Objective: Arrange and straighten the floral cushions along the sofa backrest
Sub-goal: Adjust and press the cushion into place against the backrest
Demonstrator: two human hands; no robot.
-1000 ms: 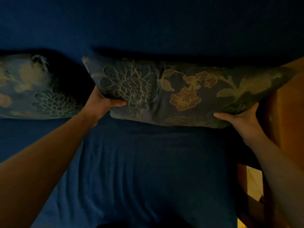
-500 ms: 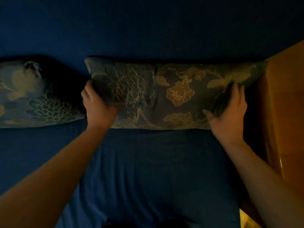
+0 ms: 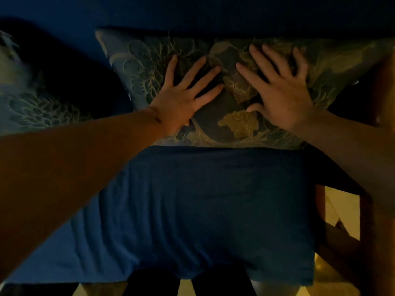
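Note:
A dark floral cushion leans against the blue sofa backrest at the right end of the sofa. My left hand lies flat on its middle with fingers spread. My right hand presses beside it, also flat and spread, holding nothing. A second floral cushion rests at the left, apart from the first by a dark gap.
The blue sofa seat stretches toward me under my arms. A wooden armrest borders the right side, with light floor visible past it. The scene is dim.
Both hands let go of the cushion's ends and moved inward to press flat on its middle. The cushion now stands closer and more upright against the backrest.

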